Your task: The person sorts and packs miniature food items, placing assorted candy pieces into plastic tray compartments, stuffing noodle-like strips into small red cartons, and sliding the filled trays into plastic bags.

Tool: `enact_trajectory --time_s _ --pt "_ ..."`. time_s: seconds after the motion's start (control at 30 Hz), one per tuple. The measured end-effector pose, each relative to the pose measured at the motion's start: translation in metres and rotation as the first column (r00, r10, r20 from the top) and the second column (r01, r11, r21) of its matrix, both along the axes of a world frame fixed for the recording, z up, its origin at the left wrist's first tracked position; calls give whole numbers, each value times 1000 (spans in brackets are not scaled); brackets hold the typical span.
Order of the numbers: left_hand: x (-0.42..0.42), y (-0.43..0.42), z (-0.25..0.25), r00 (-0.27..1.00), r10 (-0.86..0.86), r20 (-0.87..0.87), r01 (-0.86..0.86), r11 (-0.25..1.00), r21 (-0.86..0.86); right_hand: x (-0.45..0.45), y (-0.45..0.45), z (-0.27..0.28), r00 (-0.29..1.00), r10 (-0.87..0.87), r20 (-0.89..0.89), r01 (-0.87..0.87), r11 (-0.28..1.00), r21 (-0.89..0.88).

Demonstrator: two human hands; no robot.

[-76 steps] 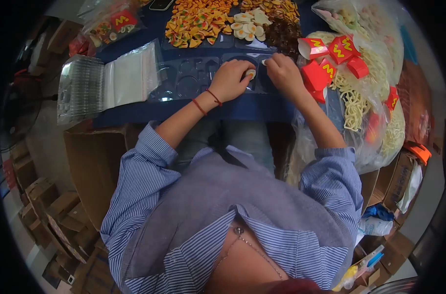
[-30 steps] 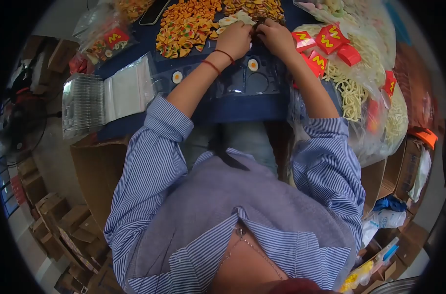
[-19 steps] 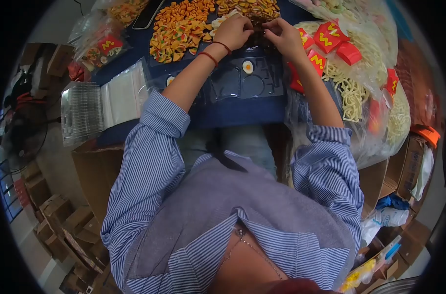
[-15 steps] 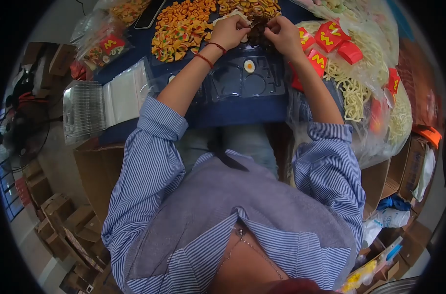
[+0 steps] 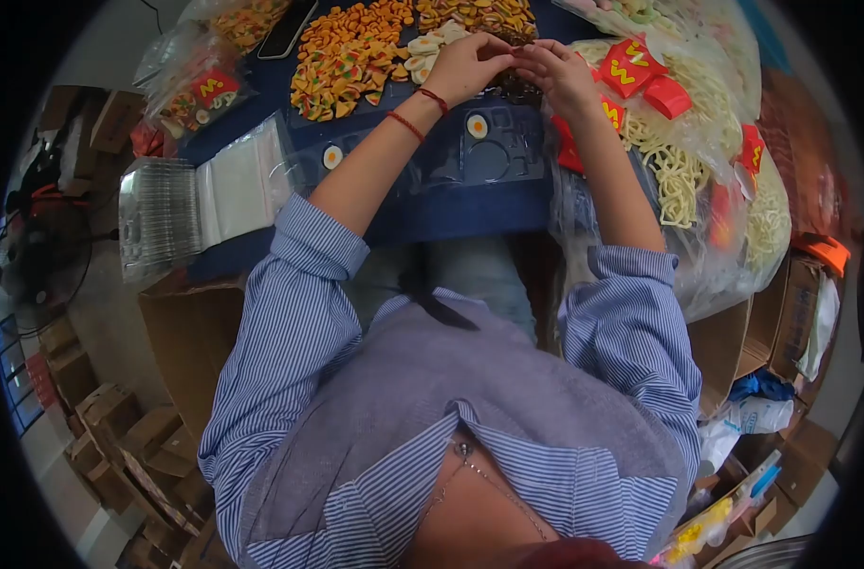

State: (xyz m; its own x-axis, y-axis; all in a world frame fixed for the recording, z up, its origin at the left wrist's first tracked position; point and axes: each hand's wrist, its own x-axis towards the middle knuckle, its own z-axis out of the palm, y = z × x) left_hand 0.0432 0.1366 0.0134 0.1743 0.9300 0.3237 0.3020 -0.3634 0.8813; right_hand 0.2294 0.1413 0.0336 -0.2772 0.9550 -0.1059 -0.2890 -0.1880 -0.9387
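My left hand (image 5: 468,68) and my right hand (image 5: 562,76) meet fingertip to fingertip above a pile of dark brown pieces (image 5: 517,88). Both are closed in a pinch; whatever lies between the fingers is too small to make out. Just left of them is a pile of white fried-egg pieces (image 5: 421,66). Nearer to me lies a clear moulded plastic tray (image 5: 441,169), with one egg piece (image 5: 477,126) in its upper part. Another egg piece (image 5: 332,156) rests in a clear tray left of my left forearm, which partly covers the trays.
Orange and yellow pieces (image 5: 337,81) are heaped at the back. Stacked clear packaging (image 5: 159,213) and plastic sleeves (image 5: 238,185) lie left, below a filled bag (image 5: 200,95) and a phone (image 5: 288,28). Red fry boxes (image 5: 631,66) and cream strands (image 5: 679,190) lie right.
Since the first frame my hands have moved from the tray up to the brown pieces, and egg pieces now lie in the trays. Most recently, my hands have come together from slightly apart.
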Motion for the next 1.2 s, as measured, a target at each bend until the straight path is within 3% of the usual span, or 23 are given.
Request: enact_trajectory --time_s 0.07,0.13,0.23,0.37,0.57,0.67,0.73,0.77,0.8,0.83,0.87,0.9,0.93,1.0,1.13,1.17,1.2 --pt "-1 -4 10 997 -34 67 37 998 -49 -1 1 1 1000 -17 -25 16 1000 -8" --pt "-7 -5 19 949 -61 308 183 906 -382 -4 -4 3 987 -103 -123 103 995 -7" --pt "-11 -9 30 940 -66 333 230 845 -482 -8 -8 3 971 -165 -174 162 986 -29" --pt "-12 -9 37 942 -89 324 256 817 -517 -7 -13 -2 942 -222 -253 206 975 -88" --pt "-6 -31 59 975 -156 155 215 831 -513 -8 -25 -3 845 -372 -384 338 928 -156" --pt "-12 -47 58 985 -151 81 171 902 -395 -1 -29 -1 794 -416 -443 372 909 -187" --pt "-24 -62 62 993 -88 -79 59 947 -315 12 -27 12 701 -546 -459 526 830 -184" --pt "-29 -70 64 993 -86 -83 56 949 -310 17 -35 14 740 -545 -393 547 829 -119" --pt "-34 -79 72 993 -121 15 116 903 -414 14 -50 23 741 -540 -399 543 831 -118" --pt "-38 -86 75 983 -142 118 183 842 -507 10 -65 29 891 -383 -242 412 908 79" --pt "-41 -88 75 984 -137 117 178 843 -508 7 -80 36 974 -225 -41 228 943 243" --pt "-43 -89 73 965 -207 160 261 807 -530 4 -94 45 994 -49 102 22 968 250" --pt "-42 -92 71 939 -276 207 345 762 -548 0 -105 45 993 -48 104 21 969 245" --pt "-38 -98 71 911 -288 296 410 711 -571 -10 -123 42 895 -101 434 -124 879 460" --pt "-30 -119 78 783 -315 537 605 588 -537 -11 -148 43 842 -313 440 -23 793 609" --pt "-28 -126 78 783 -316 537 606 585 -540 -9 -154 43 841 -314 440 -20 795 606" --pt "-25 -132 79 830 -356 430 545 683 -486 -6 -160 45 842 -336 421 30 809 587"
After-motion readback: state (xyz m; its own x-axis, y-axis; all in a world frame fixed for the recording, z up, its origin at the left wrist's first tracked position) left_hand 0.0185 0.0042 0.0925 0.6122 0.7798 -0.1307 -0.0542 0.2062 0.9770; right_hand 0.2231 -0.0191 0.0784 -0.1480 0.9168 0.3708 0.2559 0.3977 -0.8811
